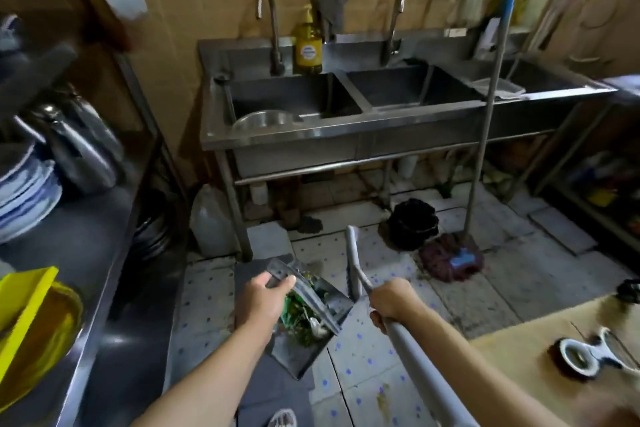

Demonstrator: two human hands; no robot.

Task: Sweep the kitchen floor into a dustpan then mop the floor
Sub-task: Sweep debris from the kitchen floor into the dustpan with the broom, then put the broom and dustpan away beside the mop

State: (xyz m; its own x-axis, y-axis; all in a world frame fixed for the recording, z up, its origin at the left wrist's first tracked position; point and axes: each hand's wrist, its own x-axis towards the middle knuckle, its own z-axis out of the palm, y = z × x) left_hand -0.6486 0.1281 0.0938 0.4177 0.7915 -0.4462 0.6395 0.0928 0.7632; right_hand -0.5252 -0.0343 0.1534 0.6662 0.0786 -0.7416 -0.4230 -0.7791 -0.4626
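left hand (264, 298) gripping the handle of the dustpan (304, 315), held above the floor (363, 374) and full of green scraps. right hand (391, 303) wrapped round the grey broom handle (426, 360). mop (450, 262) leaning against the sink (346, 135), head on the tiles.

Both forearms are bare with no sleeves in view, the left hand (265, 300) and right hand (393, 302) wear no gloves, rings or watch.
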